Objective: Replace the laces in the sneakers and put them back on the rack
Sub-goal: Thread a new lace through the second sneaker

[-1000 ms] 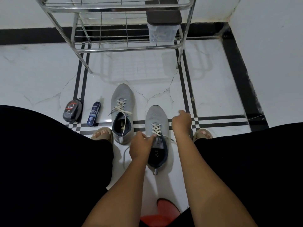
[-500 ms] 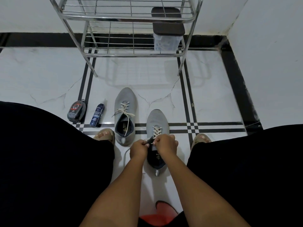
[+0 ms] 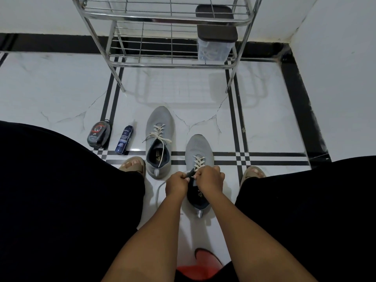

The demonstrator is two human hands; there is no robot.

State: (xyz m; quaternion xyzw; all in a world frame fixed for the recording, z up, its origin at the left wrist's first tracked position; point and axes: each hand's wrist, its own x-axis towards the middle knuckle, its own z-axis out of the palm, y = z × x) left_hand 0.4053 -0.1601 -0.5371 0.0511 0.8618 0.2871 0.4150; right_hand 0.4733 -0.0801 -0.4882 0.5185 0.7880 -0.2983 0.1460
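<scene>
We can make out white lettering on the dark blue spray can (image 3: pixel 124 139) lying on the floor, where the middle lines seem to read "SPORTS & SNEAKER CLEANER", while the brand word above them is too blurred for us to read. The round black polish tin (image 3: pixel 98 134) beside it carries a red and white label that we cannot read. Both grey sneakers show a pale logo and small print on their insoles, at the left sneaker (image 3: pixel 158 158) and the right sneaker (image 3: pixel 200 194), too small for us to read.
</scene>
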